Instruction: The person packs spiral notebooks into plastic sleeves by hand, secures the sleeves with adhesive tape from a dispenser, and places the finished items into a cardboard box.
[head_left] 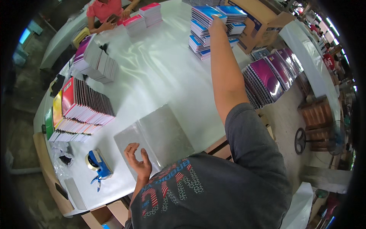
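Note:
My right arm stretches to the far side of the table, where my right hand (218, 25) touches the top of the stacked blue spiral notebooks (206, 12). Its fingertips are partly hidden, so any grip on a notebook is unclear. Near my body, my left hand (138, 161) hovers with loosely bent fingers, thumb apart and nothing in it. Beside and beneath it lies a clear plastic sheet (166, 128), flat on the white-covered table (152, 76). A blue tape dispenser (100, 165) with a roll of tape stands left of that hand.
Stacks of red (85, 101), yellow, green and purple notebooks (95, 61) line the left side. Purple notebooks (268, 78) and a cardboard box (263, 26) stand at right. Across the table sits another person (106, 13), close to pink notebooks (135, 23). A fan (300, 140) is at right.

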Action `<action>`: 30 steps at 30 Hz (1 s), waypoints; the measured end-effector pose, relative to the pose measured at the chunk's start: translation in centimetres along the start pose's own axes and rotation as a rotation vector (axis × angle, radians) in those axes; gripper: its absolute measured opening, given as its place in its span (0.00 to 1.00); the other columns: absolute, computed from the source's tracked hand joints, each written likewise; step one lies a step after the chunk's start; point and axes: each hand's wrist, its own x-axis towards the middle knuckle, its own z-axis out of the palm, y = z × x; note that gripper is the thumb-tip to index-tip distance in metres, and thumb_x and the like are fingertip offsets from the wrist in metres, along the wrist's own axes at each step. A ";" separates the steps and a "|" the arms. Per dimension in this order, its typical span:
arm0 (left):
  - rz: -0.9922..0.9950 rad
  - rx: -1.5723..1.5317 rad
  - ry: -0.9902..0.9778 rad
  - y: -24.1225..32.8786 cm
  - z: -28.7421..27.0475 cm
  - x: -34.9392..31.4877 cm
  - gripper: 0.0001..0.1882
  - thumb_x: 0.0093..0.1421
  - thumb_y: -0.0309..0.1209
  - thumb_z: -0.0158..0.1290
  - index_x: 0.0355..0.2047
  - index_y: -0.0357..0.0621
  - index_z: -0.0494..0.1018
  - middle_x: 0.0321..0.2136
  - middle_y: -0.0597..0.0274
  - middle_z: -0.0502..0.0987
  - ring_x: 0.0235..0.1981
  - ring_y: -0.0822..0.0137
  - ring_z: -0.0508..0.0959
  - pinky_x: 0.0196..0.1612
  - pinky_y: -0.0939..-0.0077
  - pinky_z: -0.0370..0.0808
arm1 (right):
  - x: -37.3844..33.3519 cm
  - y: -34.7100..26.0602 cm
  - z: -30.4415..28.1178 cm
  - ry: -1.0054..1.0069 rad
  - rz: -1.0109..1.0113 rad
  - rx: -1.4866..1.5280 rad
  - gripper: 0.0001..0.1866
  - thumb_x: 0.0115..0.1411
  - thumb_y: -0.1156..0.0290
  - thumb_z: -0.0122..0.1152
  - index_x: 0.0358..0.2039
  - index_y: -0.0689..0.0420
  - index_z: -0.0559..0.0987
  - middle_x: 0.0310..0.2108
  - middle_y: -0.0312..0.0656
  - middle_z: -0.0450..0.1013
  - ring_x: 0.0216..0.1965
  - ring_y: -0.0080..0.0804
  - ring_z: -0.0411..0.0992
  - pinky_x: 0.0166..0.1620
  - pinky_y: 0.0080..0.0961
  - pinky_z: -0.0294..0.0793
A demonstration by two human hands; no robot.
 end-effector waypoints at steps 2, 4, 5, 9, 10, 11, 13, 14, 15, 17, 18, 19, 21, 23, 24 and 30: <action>-0.019 0.021 0.026 -0.6 -0.8 0.2 0.13 0.55 0.21 0.52 0.42 0.39 0.68 0.40 0.51 0.69 0.43 0.56 0.69 0.47 0.64 0.66 | -2.8 0.7 1.1 -0.024 0.010 -0.104 0.28 0.59 0.60 0.54 0.58 0.56 0.63 0.57 0.49 0.62 0.56 0.31 0.61 0.54 0.26 0.65; 0.013 0.041 0.006 -1.1 -0.6 0.8 0.15 0.57 0.22 0.51 0.45 0.38 0.67 0.43 0.50 0.69 0.45 0.56 0.69 0.48 0.64 0.66 | -4.8 -0.1 0.7 -0.013 -0.012 0.345 0.25 0.57 0.63 0.57 0.54 0.56 0.67 0.51 0.48 0.66 0.51 0.31 0.64 0.49 0.29 0.69; 0.017 0.026 -0.008 -1.0 -0.1 1.2 0.15 0.57 0.22 0.51 0.45 0.38 0.67 0.43 0.50 0.69 0.45 0.56 0.69 0.48 0.64 0.66 | -6.2 0.3 0.8 0.069 -0.081 0.302 0.24 0.56 0.62 0.59 0.52 0.57 0.69 0.50 0.46 0.67 0.50 0.31 0.65 0.47 0.29 0.70; -0.481 -0.730 -0.091 1.4 0.9 5.7 0.37 0.60 0.46 0.52 0.61 0.38 0.52 0.54 0.47 0.63 0.53 0.53 0.67 0.54 0.61 0.65 | -19.8 8.0 -1.2 -0.473 -0.339 0.210 0.17 0.53 0.67 0.63 0.42 0.61 0.74 0.38 0.40 0.72 0.37 0.28 0.71 0.43 0.26 0.71; -0.491 -0.728 -0.085 1.5 1.0 6.5 0.37 0.60 0.46 0.52 0.61 0.38 0.52 0.54 0.47 0.63 0.53 0.53 0.67 0.54 0.61 0.65 | -24.6 10.1 -2.0 -0.604 -0.265 0.190 0.19 0.54 0.66 0.62 0.44 0.62 0.73 0.37 0.37 0.74 0.36 0.27 0.72 0.42 0.24 0.71; -0.632 -1.096 -0.105 1.3 1.0 7.1 0.40 0.59 0.51 0.50 0.62 0.38 0.50 0.55 0.47 0.62 0.53 0.53 0.67 0.54 0.59 0.65 | -28.8 12.7 -3.0 -0.613 -0.123 0.155 0.22 0.53 0.67 0.64 0.46 0.62 0.71 0.37 0.40 0.74 0.37 0.27 0.72 0.43 0.23 0.71; -0.736 -1.544 -0.079 1.2 0.2 8.4 0.41 0.59 0.56 0.48 0.61 0.38 0.52 0.55 0.49 0.64 0.52 0.55 0.69 0.56 0.58 0.65 | -35.0 17.4 -5.8 -0.820 0.010 -0.083 0.30 0.48 0.70 0.69 0.51 0.61 0.67 0.39 0.42 0.72 0.41 0.27 0.71 0.45 0.26 0.72; -0.731 -1.408 0.008 0.9 -0.6 8.3 0.40 0.59 0.56 0.48 0.60 0.38 0.54 0.53 0.51 0.66 0.51 0.55 0.70 0.56 0.59 0.65 | -37.4 19.5 -7.1 -0.951 0.152 -0.069 0.38 0.47 0.69 0.71 0.56 0.61 0.62 0.46 0.44 0.68 0.45 0.30 0.69 0.50 0.31 0.69; -0.731 -1.274 0.088 0.4 -1.1 7.7 0.39 0.58 0.56 0.48 0.59 0.38 0.57 0.51 0.52 0.68 0.50 0.55 0.70 0.56 0.60 0.65 | -38.8 21.4 -8.4 -1.070 0.113 -0.146 0.47 0.45 0.68 0.73 0.61 0.60 0.54 0.55 0.47 0.61 0.55 0.37 0.63 0.56 0.35 0.63; -0.718 -1.266 0.138 -3.1 -2.3 3.9 0.36 0.57 0.51 0.53 0.55 0.36 0.61 0.48 0.55 0.71 0.48 0.58 0.72 0.55 0.64 0.66 | -39.8 23.9 -9.8 -1.076 0.055 -0.086 0.52 0.41 0.62 0.75 0.61 0.62 0.53 0.56 0.51 0.57 0.59 0.41 0.58 0.57 0.37 0.64; -0.529 -0.893 0.020 -4.9 -3.2 1.8 0.37 0.53 0.48 0.58 0.54 0.35 0.61 0.48 0.55 0.71 0.48 0.60 0.72 0.54 0.65 0.66 | -39.9 24.1 -10.2 -1.095 0.092 -0.083 0.52 0.41 0.62 0.75 0.61 0.62 0.53 0.56 0.51 0.57 0.59 0.41 0.58 0.57 0.37 0.64; -0.353 -0.516 -0.101 -6.3 -4.1 -0.2 0.38 0.49 0.44 0.63 0.53 0.35 0.60 0.47 0.54 0.71 0.48 0.62 0.72 0.54 0.66 0.67 | -39.1 24.1 -10.8 -1.046 -0.210 -0.264 0.54 0.39 0.62 0.77 0.61 0.61 0.52 0.57 0.50 0.56 0.61 0.40 0.55 0.58 0.37 0.62; -0.369 -0.458 -0.104 -5.2 -3.5 -2.6 0.47 0.35 0.32 0.73 0.51 0.38 0.55 0.45 0.56 0.68 0.48 0.63 0.70 0.53 0.67 0.66 | -38.6 24.8 -11.6 -1.089 -0.499 -0.465 0.56 0.36 0.61 0.78 0.61 0.59 0.53 0.57 0.48 0.57 0.61 0.40 0.55 0.59 0.35 0.60; -0.292 -0.540 -0.217 -7.3 -1.9 -5.0 0.44 0.39 0.32 0.71 0.52 0.41 0.56 0.45 0.56 0.66 0.48 0.63 0.68 0.53 0.68 0.66 | -39.6 27.4 -12.6 -1.235 -0.453 -0.477 0.55 0.35 0.61 0.79 0.60 0.58 0.55 0.56 0.47 0.59 0.59 0.40 0.58 0.58 0.34 0.61; -0.297 -0.644 -0.216 -8.9 -0.7 -6.4 0.41 0.41 0.35 0.69 0.52 0.42 0.58 0.46 0.54 0.67 0.49 0.62 0.69 0.53 0.66 0.66 | -39.6 30.0 -13.7 -1.212 -0.358 -0.482 0.54 0.34 0.60 0.79 0.59 0.58 0.57 0.54 0.47 0.61 0.57 0.39 0.60 0.57 0.34 0.61; -0.108 0.024 -0.360 -13.5 0.0 -8.9 0.40 0.38 0.37 0.69 0.51 0.40 0.62 0.48 0.51 0.66 0.51 0.52 0.68 0.52 0.62 0.66 | -38.3 33.8 -15.1 -1.199 -0.436 -0.662 0.47 0.35 0.59 0.79 0.54 0.59 0.63 0.47 0.46 0.69 0.50 0.43 0.68 0.52 0.36 0.65</action>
